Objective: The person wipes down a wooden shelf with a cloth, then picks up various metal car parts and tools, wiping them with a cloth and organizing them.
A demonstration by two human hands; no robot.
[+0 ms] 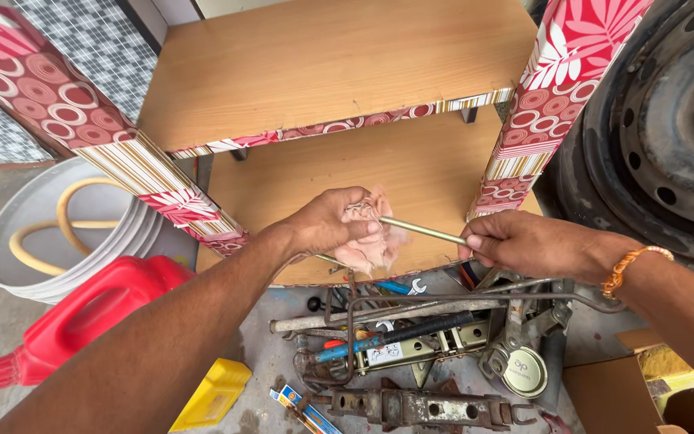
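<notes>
My left hand (329,223) grips a crumpled pinkish rag (371,249) that is wrapped around a thin brass-coloured metal rod (423,231). My right hand (524,243) pinches the rod's right end; an orange bead bracelet (630,265) sits on that wrist. The rod runs roughly level between the two hands, above the front edge of a wooden lower shelf (411,161). The part of the rod inside the rag is hidden.
A wooden rack with red patterned legs (556,88) stands ahead. Below the hands lie rusty jacks and tools (411,345). A red jug (82,313), a yellow container (212,394) and a white bucket holding a hose (58,233) sit left. A tyre with steel rim (668,128) is at right, cardboard box (612,394) lower right.
</notes>
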